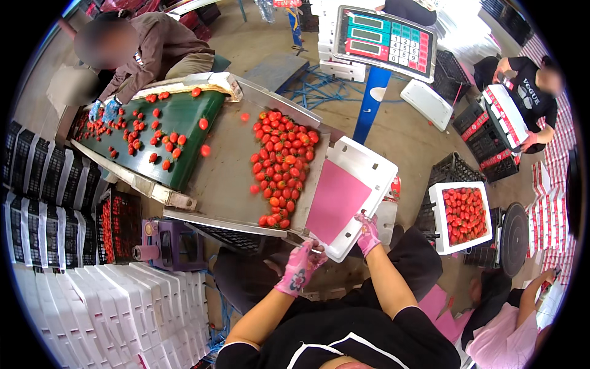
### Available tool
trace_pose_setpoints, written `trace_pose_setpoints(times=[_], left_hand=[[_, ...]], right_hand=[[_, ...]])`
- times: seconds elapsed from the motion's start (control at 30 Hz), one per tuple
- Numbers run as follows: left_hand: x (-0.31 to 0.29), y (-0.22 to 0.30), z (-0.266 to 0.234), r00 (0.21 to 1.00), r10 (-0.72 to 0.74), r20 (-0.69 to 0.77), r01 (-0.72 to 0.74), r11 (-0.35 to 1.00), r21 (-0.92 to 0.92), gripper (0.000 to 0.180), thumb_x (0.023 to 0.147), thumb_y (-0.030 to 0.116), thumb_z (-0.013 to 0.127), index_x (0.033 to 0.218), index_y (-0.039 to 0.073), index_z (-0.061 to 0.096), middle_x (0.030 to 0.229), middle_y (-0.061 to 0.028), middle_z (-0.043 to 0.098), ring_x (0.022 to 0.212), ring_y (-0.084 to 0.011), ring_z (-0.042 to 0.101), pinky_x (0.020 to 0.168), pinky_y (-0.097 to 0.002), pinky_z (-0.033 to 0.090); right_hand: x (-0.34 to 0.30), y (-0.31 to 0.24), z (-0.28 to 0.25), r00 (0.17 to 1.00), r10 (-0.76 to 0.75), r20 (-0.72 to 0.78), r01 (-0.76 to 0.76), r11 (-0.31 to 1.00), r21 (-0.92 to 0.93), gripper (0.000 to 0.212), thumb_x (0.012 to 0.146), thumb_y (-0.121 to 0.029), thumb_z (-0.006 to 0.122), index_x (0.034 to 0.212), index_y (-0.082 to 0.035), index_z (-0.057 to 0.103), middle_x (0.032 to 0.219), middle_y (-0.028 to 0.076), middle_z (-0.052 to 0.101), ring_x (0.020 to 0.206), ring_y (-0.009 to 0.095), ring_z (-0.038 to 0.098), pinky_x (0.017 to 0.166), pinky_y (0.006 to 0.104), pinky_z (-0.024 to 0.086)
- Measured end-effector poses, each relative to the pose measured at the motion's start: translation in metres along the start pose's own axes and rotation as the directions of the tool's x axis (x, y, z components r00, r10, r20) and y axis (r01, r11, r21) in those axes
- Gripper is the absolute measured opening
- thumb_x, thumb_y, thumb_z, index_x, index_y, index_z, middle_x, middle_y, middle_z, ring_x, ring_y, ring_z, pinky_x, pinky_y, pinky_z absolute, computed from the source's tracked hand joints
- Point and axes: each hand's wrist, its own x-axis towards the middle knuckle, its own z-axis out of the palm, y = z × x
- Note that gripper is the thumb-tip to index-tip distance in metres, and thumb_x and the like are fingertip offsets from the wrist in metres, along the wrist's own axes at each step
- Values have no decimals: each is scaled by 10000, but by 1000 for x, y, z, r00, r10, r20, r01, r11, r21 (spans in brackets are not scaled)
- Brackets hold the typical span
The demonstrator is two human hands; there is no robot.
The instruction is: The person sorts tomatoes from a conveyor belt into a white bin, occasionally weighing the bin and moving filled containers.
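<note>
My right hand (369,234), in a pink patterned glove, is closed on the near right rim of a shallow white box (382,165). A pink sheet (339,200) lines that box, which sits against the open end of a metal chute (212,178). My left hand (300,267), gloved alike, has its fingers curled at the near corner of chute and box; what they grip is hard to make out. Many small red tomatoes (284,166) are heaped on the chute near the box. Others lie on a green conveyor belt (200,129), and a few blurred ones are dropping off it.
Across the belt a co-worker's gloved hands (109,111) touch tomatoes. A scale display (386,42) stands on a blue post beyond the box. At right is a filled white box (464,216); another person holds a carton (507,117). White boxes (110,307) are stacked at lower left.
</note>
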Motion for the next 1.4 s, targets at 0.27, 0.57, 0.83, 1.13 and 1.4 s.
trace_pose_setpoints(times=[0.27, 0.57, 0.83, 1.13, 1.4], left_hand=[[61, -60, -46, 994, -97, 49, 94, 994, 63, 136, 917, 153, 529, 991, 39, 538, 902, -84, 604, 721, -173, 619, 649, -329, 546], [50, -51, -49, 993, -48, -105, 61, 990, 124, 147, 917, 149, 533, 1032, 58, 542, 933, -50, 598, 795, -157, 612, 672, -296, 515], [56, -56, -53, 1000, 8, -29, -3, 984, 179, 167, 914, 173, 549, 1034, 57, 553, 938, -47, 594, 795, -152, 608, 675, -299, 514], [71, -67, -64, 996, -20, -91, 40, 974, 223, 175, 912, 192, 549, 1029, 62, 555, 927, -44, 593, 795, -155, 609, 670, -293, 509], [70, -70, -61, 994, -32, -105, 52, 980, 192, 182, 919, 219, 534, 1014, 65, 546, 920, -52, 586, 779, -172, 606, 669, -307, 507]], right_hand=[[-3, -3, 0, 999, -16, 40, 17, 1000, -22, 457, 750, 85, 537, 1112, -118, 346, 794, 73, 558, 759, 204, 583, 759, 371, 520], [-13, -10, 17, 994, 107, 13, -107, 994, 0, 390, 761, 56, 558, 1084, -105, 410, 768, 55, 535, 738, 190, 558, 738, 360, 511], [-6, -1, 0, 971, 238, -9, -228, 938, 260, 188, 798, -2, 560, 926, -77, 444, 692, 27, 470, 702, 169, 463, 710, 304, 419], [7, 11, -21, 983, 183, -3, -181, 975, 131, 243, 800, -16, 552, 1022, -79, 475, 780, 46, 529, 742, 195, 545, 689, 319, 481], [-6, -10, -4, 976, 217, 33, -219, 958, 184, 379, 810, 14, 550, 1145, -106, 420, 813, 41, 537, 734, 184, 564, 666, 319, 501]])
